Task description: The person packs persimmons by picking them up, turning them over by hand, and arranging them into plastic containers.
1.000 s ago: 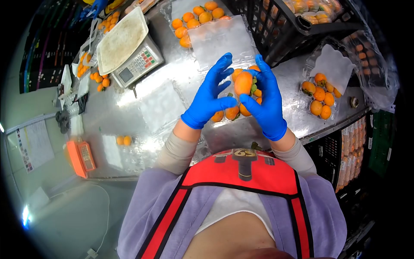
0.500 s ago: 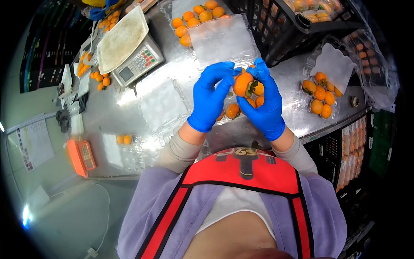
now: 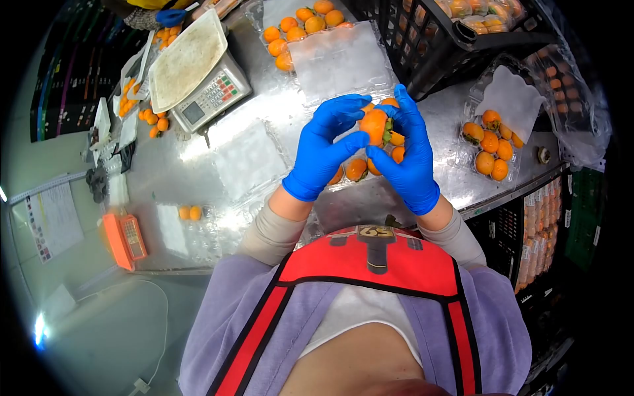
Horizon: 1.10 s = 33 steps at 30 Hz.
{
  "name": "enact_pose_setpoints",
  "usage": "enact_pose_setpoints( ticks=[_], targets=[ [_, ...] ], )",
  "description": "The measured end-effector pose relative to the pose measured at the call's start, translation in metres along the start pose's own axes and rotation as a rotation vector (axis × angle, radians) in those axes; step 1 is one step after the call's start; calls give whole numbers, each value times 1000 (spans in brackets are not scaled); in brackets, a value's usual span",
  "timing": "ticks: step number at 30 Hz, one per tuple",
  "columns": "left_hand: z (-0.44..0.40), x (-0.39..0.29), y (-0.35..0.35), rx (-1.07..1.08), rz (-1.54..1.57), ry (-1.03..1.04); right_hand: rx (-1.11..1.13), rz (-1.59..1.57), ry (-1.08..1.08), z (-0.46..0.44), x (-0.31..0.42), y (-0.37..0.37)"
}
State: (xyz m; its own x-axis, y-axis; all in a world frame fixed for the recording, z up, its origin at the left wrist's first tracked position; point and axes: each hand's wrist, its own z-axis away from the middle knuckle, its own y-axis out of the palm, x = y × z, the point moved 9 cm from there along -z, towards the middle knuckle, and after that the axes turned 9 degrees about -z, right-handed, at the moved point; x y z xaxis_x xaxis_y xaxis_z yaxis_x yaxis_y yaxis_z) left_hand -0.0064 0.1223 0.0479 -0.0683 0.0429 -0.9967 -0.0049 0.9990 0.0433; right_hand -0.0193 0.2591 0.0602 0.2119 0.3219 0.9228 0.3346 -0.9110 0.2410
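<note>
In front of my chest I hold an orange persimmon (image 3: 373, 125), its green leafy calyx facing right. My left hand (image 3: 325, 145), in a blue glove, has its thumb and curled fingers at the fruit's left side. From the right, my right hand (image 3: 411, 155), also blue-gloved, curves around it, thumb beneath and fingers raised by the calyx. Whether every fingertip touches the fruit I cannot tell. Under and behind the hands lie more persimmons (image 3: 356, 169), partly hidden, in what looks like a clear plastic tray.
A scale (image 3: 211, 92) stands back left on the metal table (image 3: 158, 152). Open clear packs of persimmons lie at the back (image 3: 316, 24) and right (image 3: 489, 142). A black crate (image 3: 422, 72) holds packed fruit. An orange device (image 3: 124, 241) sits at the left edge.
The persimmon has turned, its calyx swinging to the right. My left fingers have spread slightly, and the right fingers stand straighter. At the far left, another person's blue-gloved hand has shifted.
</note>
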Motion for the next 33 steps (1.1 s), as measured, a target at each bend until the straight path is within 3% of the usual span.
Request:
enact_pose_setpoints(
  ticks=[7,13,17,19,24,27,32,33],
  targets=[
    [-1,2,7,-1,-14,6,45,134,-26,1,-3,2],
    [-5,5,-1,-167,-29,-60,-14,228,-103,0,3,5],
    [-8,3,-6,-205,199,-110,1,305,-200,1,11,12],
    [-9,4,1,-4,312,-157,44,331,-226,0,15,12],
    [-1,-2,3,186,169,-192,123,498,-381,6,19,15],
    [-3,-11,4,155,125,-125,91,384,-305,2,21,10],
    [-4,-25,-5,99,-86,136,12,-260,50,-4,-16,-11],
    [-3,-29,-4,87,-107,180,12,-260,50,-4,-15,-10]
  ],
)
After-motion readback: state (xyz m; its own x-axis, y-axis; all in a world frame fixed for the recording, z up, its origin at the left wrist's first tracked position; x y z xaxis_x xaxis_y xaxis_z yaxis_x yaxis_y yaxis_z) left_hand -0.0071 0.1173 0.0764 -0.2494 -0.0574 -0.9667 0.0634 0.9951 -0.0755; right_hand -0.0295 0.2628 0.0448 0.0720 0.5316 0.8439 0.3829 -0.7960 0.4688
